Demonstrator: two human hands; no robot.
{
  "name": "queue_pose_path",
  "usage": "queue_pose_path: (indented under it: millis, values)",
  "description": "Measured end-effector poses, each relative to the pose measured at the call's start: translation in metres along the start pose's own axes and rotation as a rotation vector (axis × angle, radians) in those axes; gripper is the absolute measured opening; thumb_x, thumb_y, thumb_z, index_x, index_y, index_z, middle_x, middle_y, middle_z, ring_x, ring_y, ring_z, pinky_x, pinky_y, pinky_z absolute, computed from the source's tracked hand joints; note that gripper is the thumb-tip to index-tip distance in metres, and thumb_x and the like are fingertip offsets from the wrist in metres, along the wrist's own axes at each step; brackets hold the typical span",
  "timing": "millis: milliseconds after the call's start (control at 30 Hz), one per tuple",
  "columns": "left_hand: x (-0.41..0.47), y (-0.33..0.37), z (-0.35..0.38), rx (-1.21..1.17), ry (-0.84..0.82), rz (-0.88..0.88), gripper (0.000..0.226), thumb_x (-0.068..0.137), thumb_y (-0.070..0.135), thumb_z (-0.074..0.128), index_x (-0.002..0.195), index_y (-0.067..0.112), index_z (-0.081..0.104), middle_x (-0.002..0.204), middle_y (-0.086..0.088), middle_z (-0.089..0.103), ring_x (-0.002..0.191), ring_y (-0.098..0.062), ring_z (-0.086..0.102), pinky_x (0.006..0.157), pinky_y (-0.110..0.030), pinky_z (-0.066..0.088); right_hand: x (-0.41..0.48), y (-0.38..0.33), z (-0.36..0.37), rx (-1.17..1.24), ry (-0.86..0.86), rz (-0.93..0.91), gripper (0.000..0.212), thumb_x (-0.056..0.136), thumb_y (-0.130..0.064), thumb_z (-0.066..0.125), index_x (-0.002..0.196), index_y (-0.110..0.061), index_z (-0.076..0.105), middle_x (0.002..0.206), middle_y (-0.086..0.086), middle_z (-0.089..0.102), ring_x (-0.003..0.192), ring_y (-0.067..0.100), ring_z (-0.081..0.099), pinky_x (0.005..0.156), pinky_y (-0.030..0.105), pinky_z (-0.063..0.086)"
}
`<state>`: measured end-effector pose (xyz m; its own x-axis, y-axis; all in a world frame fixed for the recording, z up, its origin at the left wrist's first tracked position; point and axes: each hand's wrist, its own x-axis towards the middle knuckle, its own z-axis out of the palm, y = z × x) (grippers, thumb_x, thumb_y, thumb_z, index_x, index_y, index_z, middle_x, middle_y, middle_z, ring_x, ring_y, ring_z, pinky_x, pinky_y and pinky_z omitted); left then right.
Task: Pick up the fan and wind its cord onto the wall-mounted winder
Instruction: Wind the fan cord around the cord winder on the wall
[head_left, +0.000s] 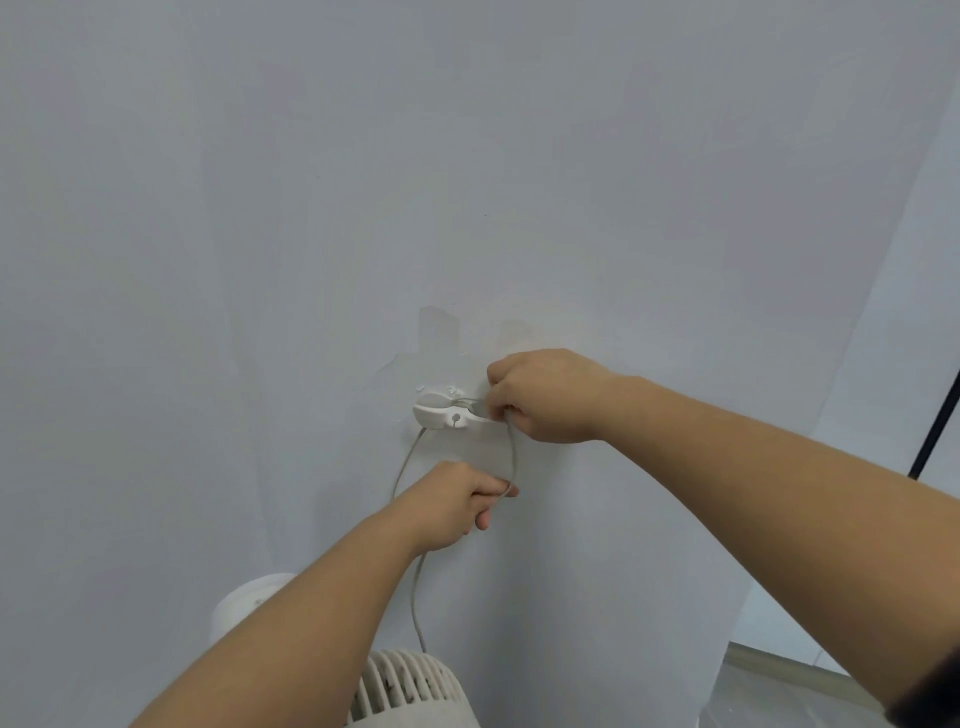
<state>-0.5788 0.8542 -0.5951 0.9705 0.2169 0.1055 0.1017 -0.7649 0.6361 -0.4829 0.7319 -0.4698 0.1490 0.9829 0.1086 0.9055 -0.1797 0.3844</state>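
Note:
A small white winder (441, 411) is fixed to the pale wall. A thin grey cord (513, 457) loops from it down to my left hand (457, 501), which is shut on the cord just below the winder. Another strand hangs from the winder's left side and runs behind my left hand down to the white fan (410, 686) at the bottom, partly hidden by my left forearm. My right hand (545, 397) pinches the cord at the winder's right end, touching it.
The pale wall (467, 182) fills most of the view, with patched paint marks above the winder. A black pole (937, 421) leans at the right edge. A strip of floor and skirting (789, 675) shows at the lower right.

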Motion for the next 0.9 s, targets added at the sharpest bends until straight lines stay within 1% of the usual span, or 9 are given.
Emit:
queue_pose_path:
  millis: [67,167,233,333,433,533,700,800,900]
  values:
    - [-0.001,-0.005,-0.004,0.109,0.007,-0.035,0.038,0.095,0.008,0.040,0.115,0.022,0.070,0.076,0.000,0.063,0.061,-0.005,0.053,0.058,-0.009,0.042,0.000,-0.003,0.003,-0.015,0.015,0.011,0.026,0.093,-0.015,0.041,0.106,-0.024,0.062,0.106,-0.005,0.056,0.105,0.019,0.051,0.075,0.033,0.044]
    - [-0.003,-0.012,-0.010,0.318,0.027,-0.105,0.038,0.096,0.009,0.041,0.120,0.024,0.067,0.107,-0.009,0.068,0.094,-0.023,0.063,0.079,-0.024,0.049,0.003,-0.008,0.005,0.036,0.043,0.084,0.024,0.092,-0.017,0.043,0.110,-0.025,0.057,0.108,-0.005,0.059,0.106,0.019,0.051,0.073,0.031,0.040]
    - [-0.005,-0.015,-0.013,0.413,0.087,-0.168,0.036,0.095,0.010,0.043,0.114,0.027,0.068,0.116,-0.004,0.066,0.103,-0.025,0.061,0.081,-0.027,0.046,0.005,-0.011,0.006,0.061,0.049,0.124,0.030,0.091,-0.017,0.043,0.118,-0.027,0.054,0.111,-0.005,0.060,0.108,0.020,0.052,0.078,0.034,0.044]
    - [-0.008,-0.015,-0.014,0.417,0.125,-0.246,0.025,0.095,0.025,0.042,0.085,0.021,0.064,0.104,-0.005,0.067,0.093,-0.026,0.061,0.076,-0.031,0.047,0.007,-0.012,0.007,0.054,0.037,0.141,0.042,0.092,-0.017,0.043,0.131,-0.032,0.048,0.116,-0.005,0.058,0.114,0.020,0.050,0.081,0.036,0.046]
    - [-0.010,-0.017,-0.019,0.342,0.142,-0.303,0.041,0.097,0.041,0.039,0.064,0.019,0.048,0.088,-0.009,0.064,0.079,-0.026,0.057,0.070,-0.033,0.045,0.008,-0.014,0.008,0.051,0.020,0.136,0.051,0.094,-0.018,0.043,0.139,-0.040,0.039,0.117,-0.004,0.055,0.114,0.019,0.047,0.074,0.032,0.039]
    - [-0.010,-0.023,-0.026,0.276,0.207,-0.332,0.044,0.097,0.045,0.041,0.069,0.014,0.056,0.087,-0.009,0.065,0.083,-0.028,0.061,0.076,-0.036,0.048,0.009,-0.016,0.006,0.058,0.003,0.152,0.055,0.093,-0.017,0.043,0.140,-0.044,0.037,0.120,-0.004,0.054,0.116,0.019,0.045,0.075,0.031,0.036]
    - [-0.012,-0.026,-0.032,0.121,0.415,-0.397,0.045,0.090,0.046,0.051,0.057,0.016,0.046,0.062,0.000,0.051,0.067,-0.025,0.051,0.059,-0.030,0.038,0.012,-0.019,0.003,0.084,-0.015,0.202,0.052,0.096,-0.018,0.041,0.140,-0.045,0.038,0.124,-0.003,0.053,0.121,0.020,0.044,0.079,0.032,0.038]
    - [-0.014,-0.029,-0.035,0.154,0.532,-0.401,0.042,0.092,0.045,0.046,0.060,0.018,0.042,0.065,0.000,0.052,0.067,-0.024,0.050,0.054,-0.029,0.034,0.011,-0.020,0.004,0.090,-0.016,0.216,0.049,0.096,-0.020,0.040,0.139,-0.044,0.040,0.125,-0.003,0.052,0.121,0.019,0.043,0.076,0.032,0.035]
    - [-0.014,-0.030,-0.035,0.179,0.559,-0.401,0.038,0.095,0.042,0.042,0.065,0.019,0.042,0.073,-0.004,0.056,0.068,-0.025,0.051,0.054,-0.030,0.033,0.012,-0.020,0.005,0.107,-0.013,0.229,0.048,0.097,-0.020,0.040,0.137,-0.044,0.042,0.125,-0.003,0.052,0.121,0.019,0.043,0.075,0.031,0.035]
